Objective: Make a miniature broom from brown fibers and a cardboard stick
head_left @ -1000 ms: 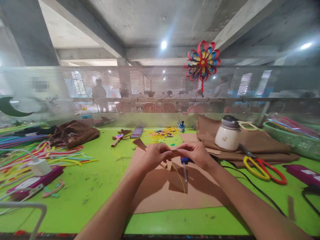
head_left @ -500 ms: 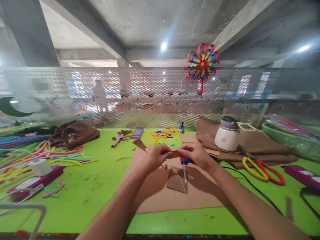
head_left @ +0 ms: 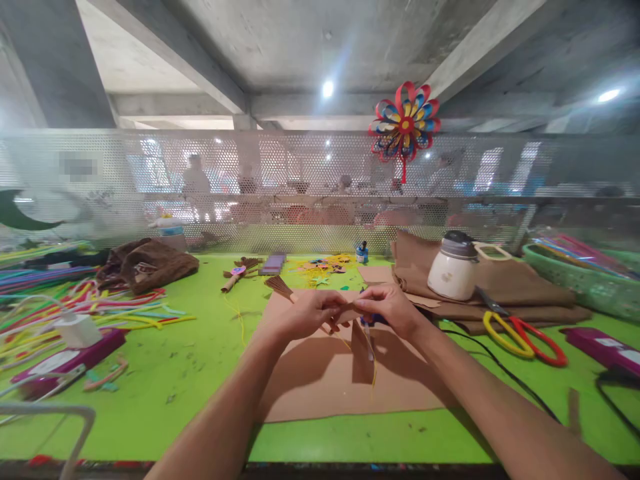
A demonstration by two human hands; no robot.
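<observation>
My left hand (head_left: 316, 312) and my right hand (head_left: 387, 307) meet over a brown sheet (head_left: 310, 393) on the green table. Between their fingertips they pinch a small piece of brown paper (head_left: 349, 308). Just below hangs or lies a darker brown piece (head_left: 361, 357), with a yellow string (head_left: 373, 363) across it. A blue tool (head_left: 371, 320), partly hidden by my right hand, sits behind the brown piece. Beyond my left wrist the fringed end of a brown bundle (head_left: 279, 287) sticks out.
Scissors (head_left: 523, 339), a white bottle (head_left: 453, 268) and folded brown material (head_left: 530, 293) are at the right. Coloured strips (head_left: 145, 310), a purple power strip (head_left: 60, 367) and brown cloth (head_left: 150, 263) lie left. Yellow scraps (head_left: 325, 267) and a small blue bottle (head_left: 362, 252) sit at the back.
My left fingers have shifted and curled lower around the brown paper, which is now tilted. The darker brown piece below looks narrower and turned, and more of the blue tool is covered.
</observation>
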